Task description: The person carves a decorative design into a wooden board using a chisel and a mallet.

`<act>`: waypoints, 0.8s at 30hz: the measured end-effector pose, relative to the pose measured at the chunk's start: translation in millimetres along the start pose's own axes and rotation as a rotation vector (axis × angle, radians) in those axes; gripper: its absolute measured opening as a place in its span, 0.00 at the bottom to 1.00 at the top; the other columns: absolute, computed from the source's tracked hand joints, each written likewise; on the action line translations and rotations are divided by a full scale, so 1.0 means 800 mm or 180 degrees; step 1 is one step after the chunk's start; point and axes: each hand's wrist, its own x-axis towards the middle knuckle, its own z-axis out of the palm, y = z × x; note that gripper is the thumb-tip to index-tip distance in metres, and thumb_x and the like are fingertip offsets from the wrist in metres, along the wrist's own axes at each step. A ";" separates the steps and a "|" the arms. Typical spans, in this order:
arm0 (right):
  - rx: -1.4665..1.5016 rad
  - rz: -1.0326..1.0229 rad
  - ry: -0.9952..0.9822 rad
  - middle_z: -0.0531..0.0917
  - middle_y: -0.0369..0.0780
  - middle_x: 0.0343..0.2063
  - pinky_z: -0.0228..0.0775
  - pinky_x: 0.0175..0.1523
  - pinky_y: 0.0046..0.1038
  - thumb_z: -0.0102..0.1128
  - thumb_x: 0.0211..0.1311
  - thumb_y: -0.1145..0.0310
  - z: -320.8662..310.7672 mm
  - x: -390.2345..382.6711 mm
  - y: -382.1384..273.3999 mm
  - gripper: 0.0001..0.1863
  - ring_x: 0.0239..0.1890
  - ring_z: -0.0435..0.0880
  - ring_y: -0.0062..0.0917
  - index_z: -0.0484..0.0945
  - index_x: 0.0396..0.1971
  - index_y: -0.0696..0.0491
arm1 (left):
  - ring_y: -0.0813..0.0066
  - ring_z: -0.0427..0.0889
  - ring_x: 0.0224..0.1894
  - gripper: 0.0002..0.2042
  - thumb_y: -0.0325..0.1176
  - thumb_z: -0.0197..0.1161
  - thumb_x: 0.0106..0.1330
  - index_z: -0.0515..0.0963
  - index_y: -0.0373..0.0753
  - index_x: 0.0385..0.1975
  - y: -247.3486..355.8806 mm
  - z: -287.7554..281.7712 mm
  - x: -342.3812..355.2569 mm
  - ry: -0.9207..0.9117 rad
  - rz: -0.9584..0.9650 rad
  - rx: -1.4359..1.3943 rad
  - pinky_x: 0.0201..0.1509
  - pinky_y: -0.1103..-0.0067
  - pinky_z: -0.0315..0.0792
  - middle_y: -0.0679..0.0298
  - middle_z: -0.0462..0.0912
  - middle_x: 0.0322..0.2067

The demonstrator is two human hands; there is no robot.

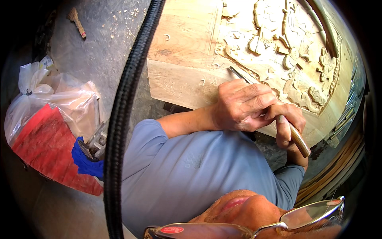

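My two hands close round one carving chisel [301,144] above the near part of a pale wooden panel [179,81]. Its wooden handle is in my right hand [287,121], and the handle's end sticks out below the fingers. Further up, my left hand [243,102] wraps the shaft, hiding the middle of the tool. The metal blade points up and left, its tip near the border of the carved relief [292,59]. Raised shapes cover the panel's right part, while its left part is plain. Small curled shavings lie on the wood near the blade.
A thick black braided cable [126,85] crosses the view at left. Beyond it are a small brush [77,24] on the grey floor, a clear plastic bag [59,89], a red sheet [49,149] and a blue cloth [84,161]. Several slim tools [345,119] line the right side.
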 end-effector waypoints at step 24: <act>-0.0046 0.0278 -0.0019 0.87 0.44 0.29 0.80 0.36 0.35 0.54 0.68 0.77 -0.001 0.007 -0.036 0.10 0.28 0.87 0.34 0.85 0.38 0.60 | 0.71 0.90 0.31 0.20 0.40 0.86 0.59 0.86 0.42 0.48 0.001 0.001 -0.001 0.0045 0.0328 0.0148 0.30 0.77 0.77 0.65 0.91 0.39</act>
